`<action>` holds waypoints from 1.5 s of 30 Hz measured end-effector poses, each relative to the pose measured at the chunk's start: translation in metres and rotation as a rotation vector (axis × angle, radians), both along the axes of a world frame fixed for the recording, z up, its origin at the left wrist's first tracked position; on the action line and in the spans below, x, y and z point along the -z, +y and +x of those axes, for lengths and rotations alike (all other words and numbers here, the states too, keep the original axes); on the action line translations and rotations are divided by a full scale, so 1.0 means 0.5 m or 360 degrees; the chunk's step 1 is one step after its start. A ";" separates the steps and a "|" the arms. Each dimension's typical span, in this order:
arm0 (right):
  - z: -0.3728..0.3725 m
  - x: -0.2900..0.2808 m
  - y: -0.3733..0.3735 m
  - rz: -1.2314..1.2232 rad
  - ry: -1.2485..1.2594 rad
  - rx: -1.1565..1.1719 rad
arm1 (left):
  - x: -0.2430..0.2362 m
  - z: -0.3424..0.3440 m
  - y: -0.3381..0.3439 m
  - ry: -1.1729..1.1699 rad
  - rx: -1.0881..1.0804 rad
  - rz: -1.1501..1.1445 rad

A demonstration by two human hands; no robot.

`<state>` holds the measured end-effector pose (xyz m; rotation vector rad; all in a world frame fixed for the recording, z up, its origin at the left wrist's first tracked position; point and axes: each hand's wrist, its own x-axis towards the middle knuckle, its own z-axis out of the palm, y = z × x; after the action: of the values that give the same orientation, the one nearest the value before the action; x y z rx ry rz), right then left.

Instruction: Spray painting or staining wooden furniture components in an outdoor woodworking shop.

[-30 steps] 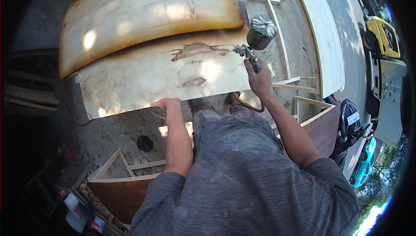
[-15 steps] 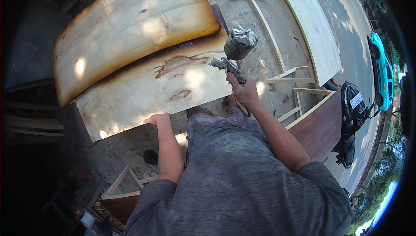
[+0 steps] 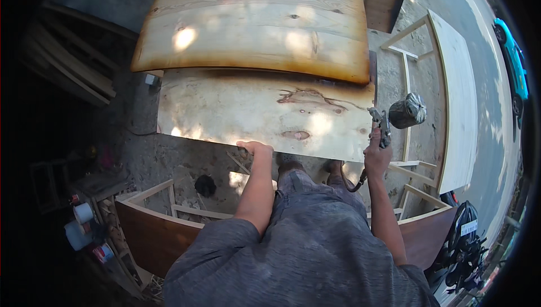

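My right hand [image 3: 376, 156] is closed around the handle of a spray gun [image 3: 381, 125]. Its paint-smeared cup [image 3: 408, 111] is wrapped in crumpled plastic and juts to the right. The gun's nozzle end is at the right edge of a pale, knotty wooden panel [image 3: 242, 107], whose far side is stained dark brown. On the panel's near edge, my left hand [image 3: 256, 147] grips with the thumb side showing on top; the fingers under the edge are hidden. Just beyond lies a second wooden panel [image 3: 253, 25] with scorched-looking brown borders, overlapping the far side of the first.
A pale tabletop on a wooden frame [image 3: 459, 110] stands on its side at the right. Brown boards with frames, one left [image 3: 158, 234] and one right [image 3: 426, 231], flank me. Paint cans [image 3: 83, 213] stand lower left; a motorcycle [image 3: 465, 234] is lower right. A hose hangs below the gun.
My view has turned, so the panels appear straighter and farther right. The spray gun has shifted toward the near panel's right edge. My left hand stays on the near edge.
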<state>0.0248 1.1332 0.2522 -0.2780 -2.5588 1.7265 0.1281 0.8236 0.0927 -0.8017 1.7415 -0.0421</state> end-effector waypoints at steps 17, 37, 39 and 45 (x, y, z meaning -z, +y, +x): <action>-0.068 -0.179 -0.087 -0.0288 -0.0715 -0.1007 | 0.063 0.049 -0.002 0.1842 -0.4296 -0.0228; -0.095 -0.176 0.239 -0.0878 -0.0131 0.0162 | -0.130 0.021 0.001 0.2487 -0.3712 0.0621; -0.095 -0.174 0.264 -0.0923 -0.0126 0.0168 | -0.175 -0.003 0.053 0.2617 -0.3661 0.0604; -0.096 -0.208 0.409 -0.0908 -0.0011 0.0290 | -0.304 -0.092 0.189 0.2998 -0.3491 0.0652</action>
<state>-0.0235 1.3377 0.3560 -0.5131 -1.9101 2.3312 0.0820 0.9179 0.2445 -2.1618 0.8141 3.0938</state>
